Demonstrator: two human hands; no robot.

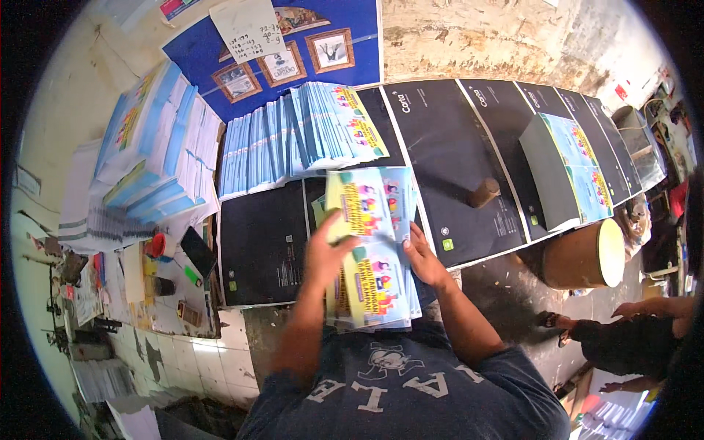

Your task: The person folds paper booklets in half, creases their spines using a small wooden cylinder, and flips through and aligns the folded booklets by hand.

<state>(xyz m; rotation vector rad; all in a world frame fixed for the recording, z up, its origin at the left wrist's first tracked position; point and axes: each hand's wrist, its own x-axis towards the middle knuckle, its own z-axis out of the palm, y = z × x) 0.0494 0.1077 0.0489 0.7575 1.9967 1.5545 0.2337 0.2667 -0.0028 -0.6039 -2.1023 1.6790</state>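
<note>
A fanned bundle of colourful yellow-and-blue printed paper booklets (370, 249) is gripped by the left hand (328, 253). Its right edge is pinched by the right hand (424, 258) above black printed sheets (264, 246).

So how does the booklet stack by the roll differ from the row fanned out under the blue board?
The booklet stack is squared up into one tall block, its cover fully showing. The fanned row lies spread and overlapping, mostly pale blue edges showing. Neither is touched by a hand. Both share colourful yellow-and-blue covers and rest on black sheets.
</note>
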